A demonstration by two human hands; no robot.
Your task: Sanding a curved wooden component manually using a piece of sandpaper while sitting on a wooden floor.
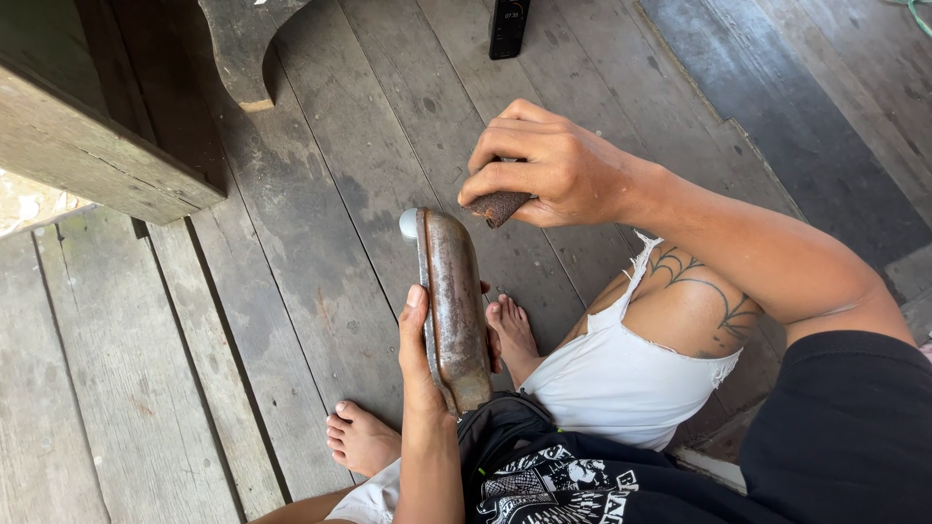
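A worn plank floor [320,194] of grey, weathered boards fills most of the frame; a heavy dark wooden block [107,107], perhaps a furniture leg or beam, takes the upper left corner; a small black device [508,27] lies on the boards at the top centre.

The person sits low, with white shorts [621,378] and a black printed shirt [582,480] in the lower right, and two bare feet resting on the planks, one [361,437] at lower centre and the other [512,330] just right of the metal part.

At the centre stands the rusty metal part [454,306], a long, rounded, brown-stained piece with a paler, shinier end at its top; it is held upright and edge-on to the camera, its lower end near the lap.

The left hand [417,354] is closed around the part from the left, thumb up along its edge, fingers wrapped behind; the right hand [544,165], just above and right of the part's top, is pinched shut on a small folded piece of sandpaper [497,206], which hovers close to the upper end without clearly touching it.

Judging by the surface, the work looks early to middling; only the top end seems bright, while most of the face is brown and rusty and would need rubbing.
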